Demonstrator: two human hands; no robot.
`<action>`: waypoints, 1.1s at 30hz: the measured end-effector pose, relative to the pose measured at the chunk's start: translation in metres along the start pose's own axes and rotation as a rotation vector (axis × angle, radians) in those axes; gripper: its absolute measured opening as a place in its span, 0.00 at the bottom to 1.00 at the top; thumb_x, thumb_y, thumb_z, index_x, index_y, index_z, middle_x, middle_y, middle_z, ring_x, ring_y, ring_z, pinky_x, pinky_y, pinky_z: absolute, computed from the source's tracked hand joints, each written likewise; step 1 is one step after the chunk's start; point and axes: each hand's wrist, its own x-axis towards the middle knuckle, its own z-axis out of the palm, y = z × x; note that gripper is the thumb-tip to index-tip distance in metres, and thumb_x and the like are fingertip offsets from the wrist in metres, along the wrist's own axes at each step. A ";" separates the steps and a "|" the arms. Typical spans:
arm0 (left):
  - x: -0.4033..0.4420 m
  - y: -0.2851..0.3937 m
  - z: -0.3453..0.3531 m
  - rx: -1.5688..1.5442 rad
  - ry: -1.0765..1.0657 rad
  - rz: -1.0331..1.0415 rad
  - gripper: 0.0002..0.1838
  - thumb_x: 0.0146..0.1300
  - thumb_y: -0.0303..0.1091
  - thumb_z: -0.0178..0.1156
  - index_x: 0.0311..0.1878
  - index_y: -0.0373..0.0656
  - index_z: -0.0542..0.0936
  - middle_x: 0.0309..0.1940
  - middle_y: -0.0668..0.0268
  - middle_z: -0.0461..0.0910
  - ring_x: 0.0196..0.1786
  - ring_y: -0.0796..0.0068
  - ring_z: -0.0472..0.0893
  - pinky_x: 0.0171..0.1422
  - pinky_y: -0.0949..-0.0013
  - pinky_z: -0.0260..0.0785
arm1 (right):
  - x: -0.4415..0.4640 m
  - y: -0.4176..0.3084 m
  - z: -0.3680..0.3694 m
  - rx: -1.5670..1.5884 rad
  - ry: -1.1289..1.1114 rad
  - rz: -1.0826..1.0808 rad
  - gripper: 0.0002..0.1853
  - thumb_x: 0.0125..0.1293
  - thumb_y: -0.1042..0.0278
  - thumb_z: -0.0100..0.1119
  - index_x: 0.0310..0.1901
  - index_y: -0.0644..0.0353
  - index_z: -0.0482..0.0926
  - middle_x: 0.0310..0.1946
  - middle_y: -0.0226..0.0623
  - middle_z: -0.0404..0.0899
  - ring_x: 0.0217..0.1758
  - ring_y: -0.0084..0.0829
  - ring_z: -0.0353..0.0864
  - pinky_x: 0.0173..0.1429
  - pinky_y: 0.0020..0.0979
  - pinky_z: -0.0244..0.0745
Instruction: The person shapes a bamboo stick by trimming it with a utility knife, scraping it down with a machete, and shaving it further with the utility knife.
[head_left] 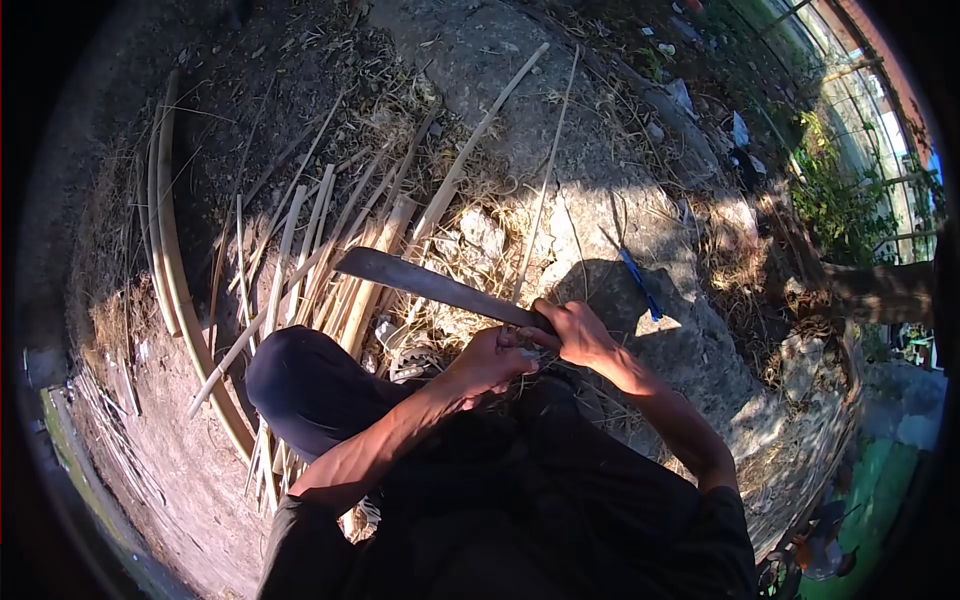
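A long machete (435,286) with a dark, broad blade points to the upper left, and my right hand (578,335) is closed round its handle end. Close beside it, my left hand (492,365) is closed below the blade, its fingers pressed together near my right fingers. What the left hand holds is too small to make out. A thin pale strip (545,185) runs up from just behind the blade near my hands. Split bamboo strips (375,290) lie in a loose pile beyond the blade.
My bent knee (310,385) is at the left of my arms. Longer bamboo pieces (172,230) lie farther left. A large rock (600,210) is in front, with a blue-handled tool (640,283) on it. Shavings, a trunk (885,293) and green plants (840,195) are around.
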 end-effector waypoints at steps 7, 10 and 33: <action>0.012 -0.018 0.004 -0.139 0.001 0.047 0.13 0.64 0.35 0.71 0.42 0.39 0.77 0.19 0.74 0.70 0.14 0.86 0.64 0.11 0.75 0.49 | -0.004 0.003 0.014 -0.104 0.073 0.011 0.24 0.76 0.42 0.58 0.42 0.60 0.74 0.23 0.51 0.77 0.29 0.58 0.80 0.33 0.50 0.73; 0.008 -0.019 0.006 -0.122 -0.003 0.086 0.14 0.64 0.36 0.70 0.44 0.37 0.78 0.19 0.74 0.71 0.14 0.86 0.64 0.11 0.75 0.48 | -0.007 0.016 0.014 -0.139 0.027 -0.032 0.19 0.77 0.48 0.59 0.47 0.58 0.76 0.26 0.48 0.77 0.26 0.53 0.79 0.31 0.46 0.74; 0.005 -0.015 0.009 -0.184 -0.049 -0.003 0.12 0.64 0.35 0.69 0.34 0.46 0.73 0.19 0.75 0.70 0.14 0.88 0.62 0.09 0.78 0.45 | 0.000 0.040 -0.004 -0.222 0.238 -0.435 0.13 0.76 0.56 0.62 0.55 0.53 0.80 0.35 0.44 0.78 0.25 0.48 0.78 0.30 0.46 0.73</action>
